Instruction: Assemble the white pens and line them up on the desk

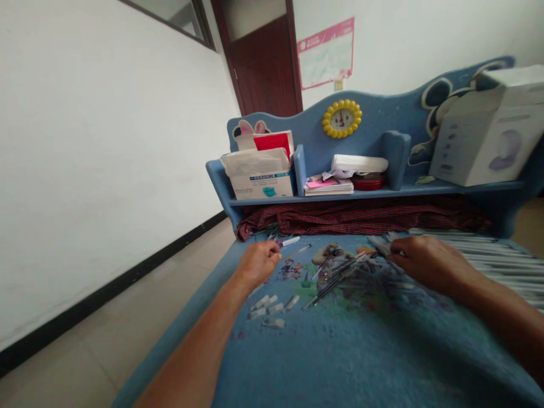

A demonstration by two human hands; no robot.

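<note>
My left hand (pixel 258 262) rests on the blue desk (pixel 323 351) with its fingers curled in a pinch near a small clear pen piece (pixel 290 241); what it pinches is too small to make out. My right hand (pixel 425 262) lies to the right, fingers closed on thin grey pen parts at the edge of a loose pile of pen refills (pixel 340 272). Several clear pen caps (pixel 272 309) lie just in front of my left hand. A row of white pen barrels (pixel 493 255) stretches along the desk's right side.
A red plaid cloth (pixel 361 218) lies under the desk shelf. The shelf holds a mask box (pixel 261 181), stacked papers (pixel 329 186), a red tin (pixel 369 182) and a large white carton (pixel 488 136). A yellow clock (pixel 341 119) is on the back panel. Bare floor lies left.
</note>
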